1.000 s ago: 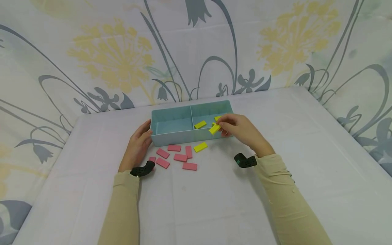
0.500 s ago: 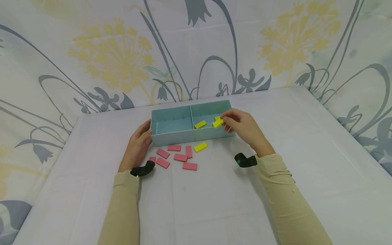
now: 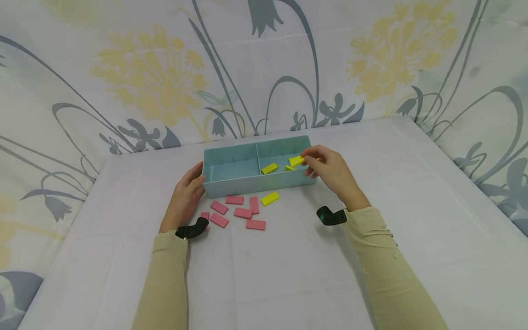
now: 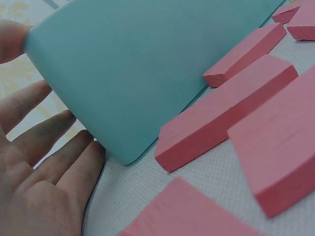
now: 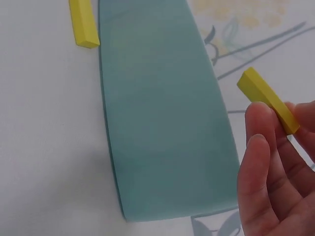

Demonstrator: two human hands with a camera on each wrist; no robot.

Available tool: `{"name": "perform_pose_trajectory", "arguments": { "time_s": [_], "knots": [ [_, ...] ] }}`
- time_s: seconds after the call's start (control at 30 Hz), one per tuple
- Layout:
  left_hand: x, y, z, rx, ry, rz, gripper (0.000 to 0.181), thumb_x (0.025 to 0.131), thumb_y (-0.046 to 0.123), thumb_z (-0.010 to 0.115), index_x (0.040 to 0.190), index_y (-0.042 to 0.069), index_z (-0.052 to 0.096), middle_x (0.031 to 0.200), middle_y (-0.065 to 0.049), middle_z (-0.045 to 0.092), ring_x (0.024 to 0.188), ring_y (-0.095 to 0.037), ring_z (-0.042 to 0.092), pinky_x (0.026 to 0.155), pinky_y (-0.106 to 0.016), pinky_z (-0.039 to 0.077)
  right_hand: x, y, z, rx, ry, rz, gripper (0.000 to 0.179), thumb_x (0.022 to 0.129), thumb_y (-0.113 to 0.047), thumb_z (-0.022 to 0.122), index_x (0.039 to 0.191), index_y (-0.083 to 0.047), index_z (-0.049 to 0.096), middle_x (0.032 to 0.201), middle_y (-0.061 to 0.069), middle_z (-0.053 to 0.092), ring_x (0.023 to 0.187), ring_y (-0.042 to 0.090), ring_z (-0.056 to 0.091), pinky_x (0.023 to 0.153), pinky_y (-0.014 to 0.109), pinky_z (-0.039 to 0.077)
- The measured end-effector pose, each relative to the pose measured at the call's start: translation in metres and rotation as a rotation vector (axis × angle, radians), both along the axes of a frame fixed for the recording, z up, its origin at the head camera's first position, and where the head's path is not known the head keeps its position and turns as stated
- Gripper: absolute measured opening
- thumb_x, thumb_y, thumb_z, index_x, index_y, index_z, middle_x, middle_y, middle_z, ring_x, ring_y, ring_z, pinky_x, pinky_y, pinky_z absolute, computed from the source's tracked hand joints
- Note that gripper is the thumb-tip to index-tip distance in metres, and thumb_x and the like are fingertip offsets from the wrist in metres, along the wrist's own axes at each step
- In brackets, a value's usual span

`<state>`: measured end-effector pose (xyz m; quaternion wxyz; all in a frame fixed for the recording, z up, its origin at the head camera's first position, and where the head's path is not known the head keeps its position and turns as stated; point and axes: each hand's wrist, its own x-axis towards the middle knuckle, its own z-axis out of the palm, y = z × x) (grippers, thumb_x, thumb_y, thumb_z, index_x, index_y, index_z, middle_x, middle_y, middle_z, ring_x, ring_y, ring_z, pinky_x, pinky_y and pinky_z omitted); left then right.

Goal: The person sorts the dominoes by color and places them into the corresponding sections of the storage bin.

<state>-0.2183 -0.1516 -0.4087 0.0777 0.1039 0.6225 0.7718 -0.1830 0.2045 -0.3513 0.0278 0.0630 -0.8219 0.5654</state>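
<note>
A light-blue two-compartment box (image 3: pixel 231 185) stands on the table. My left hand (image 3: pixel 186 196) rests against its left end, fingers fairly straight, with the thumb at the front corner in the left wrist view. Between thumb and fingers, my right hand (image 3: pixel 332 174) pinches a yellow block (image 5: pixel 268 98) over the right compartment. Inside that compartment lie a yellow block (image 3: pixel 270 168) at the left and another yellow block (image 3: pixel 289 168), partly hidden by the front wall. One more yellow block (image 3: pixel 270 198) lies on the table just before the box.
Several pink blocks (image 3: pixel 255 224) are scattered on the white tablecloth in front of the box, near the left wrist. A divider (image 3: pixel 258 158) splits the box; its left compartment (image 3: pixel 233 161) shows a bare floor. Flower-patterned cloth (image 3: pixel 264 68) hangs behind the table.
My right hand has moved a little right and away from me with the yellow block, which now hangs farther back over the right compartment. The left hand and box stay put.
</note>
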Motion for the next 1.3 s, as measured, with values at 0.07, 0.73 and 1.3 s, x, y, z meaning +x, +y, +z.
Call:
{"name": "perform_pose_trajectory", "arguments": {
  "time_s": [0.07,0.73,1.3],
  "knots": [
    [0.0005,-0.0005,-0.001,0.002,-0.002,-0.002,0.051,0.094,0.012,0.044,0.14,0.005,0.023,0.145,-0.011,0.019,0.131,-0.026,0.023,0.104,-0.036,0.022,-0.0001,0.0001,-0.0015,-0.005,-0.01,-0.001,0.023,0.091,-0.024,0.05,0.108,-0.009,0.057,0.097,0.013,0.06,0.073,0.023,0.058,0.069,0.039,0.049],
    [-0.0014,-0.0007,-0.0043,-0.018,0.014,-0.001,0.058,0.092,0.021,0.051,0.14,0.006,0.025,0.145,-0.01,0.021,0.131,-0.023,0.023,0.104,-0.036,0.023,-0.0018,0.0059,-0.006,0.008,-0.08,-0.056,0.03,0.092,-0.025,0.048,0.118,-0.012,0.056,0.106,0.012,0.06,0.073,0.022,0.06,0.068,0.03,0.05],
    [-0.002,-0.0013,-0.0027,-0.029,0.0,0.014,0.052,0.094,0.015,0.046,0.141,0.008,0.025,0.146,-0.009,0.019,0.131,-0.022,0.023,0.104,-0.035,0.024,-0.0048,-0.0011,-0.0103,0.069,-0.163,-0.094,0.032,0.091,-0.028,0.048,0.121,-0.018,0.055,0.115,0.001,0.056,0.071,0.024,0.061,0.067,0.03,0.05]
  ]
}}
